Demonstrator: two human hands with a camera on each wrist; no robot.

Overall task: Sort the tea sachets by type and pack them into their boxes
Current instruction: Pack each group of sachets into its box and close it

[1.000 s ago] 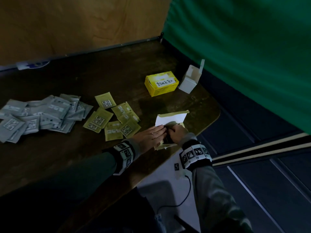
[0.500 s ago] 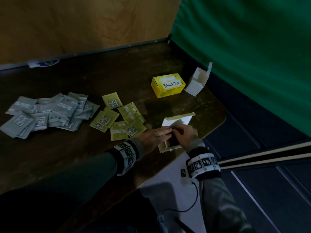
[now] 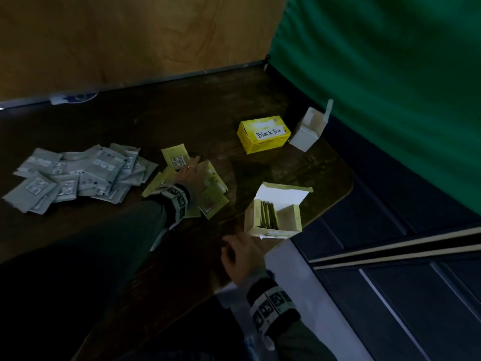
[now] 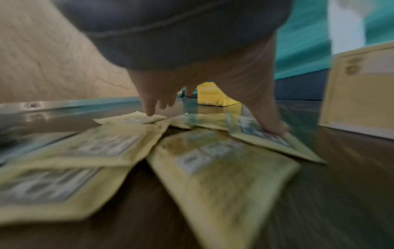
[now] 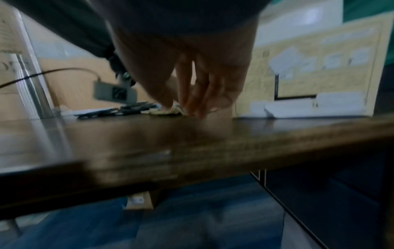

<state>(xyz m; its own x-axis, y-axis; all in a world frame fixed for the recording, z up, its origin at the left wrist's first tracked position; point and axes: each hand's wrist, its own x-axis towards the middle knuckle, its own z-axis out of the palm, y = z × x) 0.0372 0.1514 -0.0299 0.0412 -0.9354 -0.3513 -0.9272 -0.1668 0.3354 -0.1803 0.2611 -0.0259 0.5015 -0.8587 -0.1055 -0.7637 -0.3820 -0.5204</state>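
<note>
Left hand (image 3: 191, 171) at frame centre, fingers spread flat on loose yellow paper tea sachets (image 3: 212, 201). Right hand (image 3: 240, 256) lower centre, fingers relaxed, empty, beside open pale-yellow cardboard box (image 3: 289, 220) holding upright sachets.

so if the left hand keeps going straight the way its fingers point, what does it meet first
The left hand points away over the yellow sachets; its fingers already touch the farthest one. Beyond that lies bare table, then probably the wooden wall; depth is unclear.

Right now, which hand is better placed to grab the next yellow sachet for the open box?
Left. The left hand already rests on the loose yellow sachets, fingers touching them. The right hand sits at the table edge near the open box.
</note>
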